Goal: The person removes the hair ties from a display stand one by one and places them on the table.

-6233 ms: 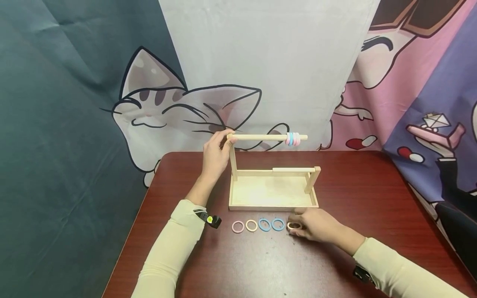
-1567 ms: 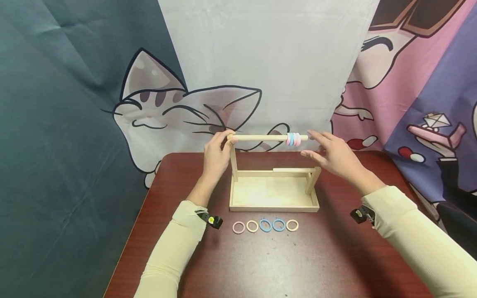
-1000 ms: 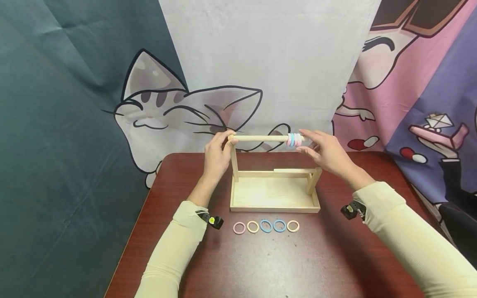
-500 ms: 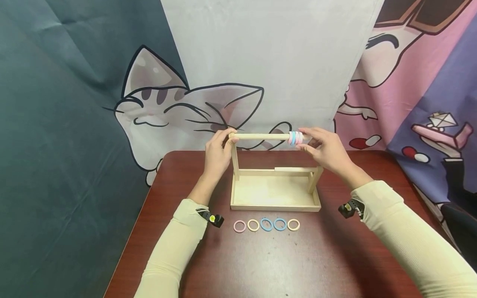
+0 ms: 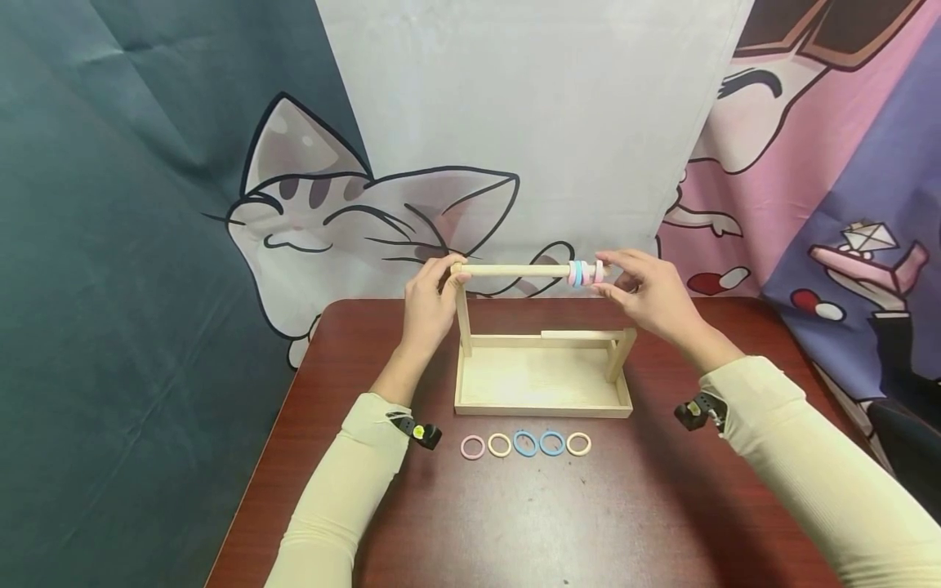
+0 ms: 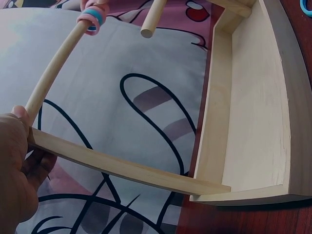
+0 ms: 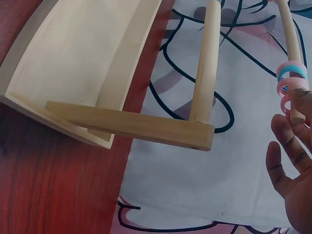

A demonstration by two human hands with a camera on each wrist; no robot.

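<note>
My left hand (image 5: 429, 300) grips the wooden stand (image 5: 463, 318) at the top of its tall post, where the upper rod (image 5: 515, 270) joins it. At the rod's free right end, my right hand (image 5: 654, 296) pinches a pink ring (image 5: 599, 272) between thumb and fingers. That ring is still around the rod, slightly apart from a stack of pink and blue rings (image 5: 577, 273). In the right wrist view, the pinched ring sits just short of the rod's tip (image 7: 297, 117). The left wrist view shows the left hand (image 6: 14, 170) at the post's top corner.
In front of the stand's shallow tray (image 5: 544, 412), a row of loose rings lies on the table (image 5: 515, 523): one pink (image 5: 473, 447), two cream, two blue (image 5: 525, 443). A shorter post bears a lower rod (image 5: 581, 335). A printed curtain (image 5: 573, 122) hangs behind.
The right hand has left a cream ring at the row's right end and risen to the upper rod. It has now drawn the outermost pink ring rightward from the stack. The left hand stays put.
</note>
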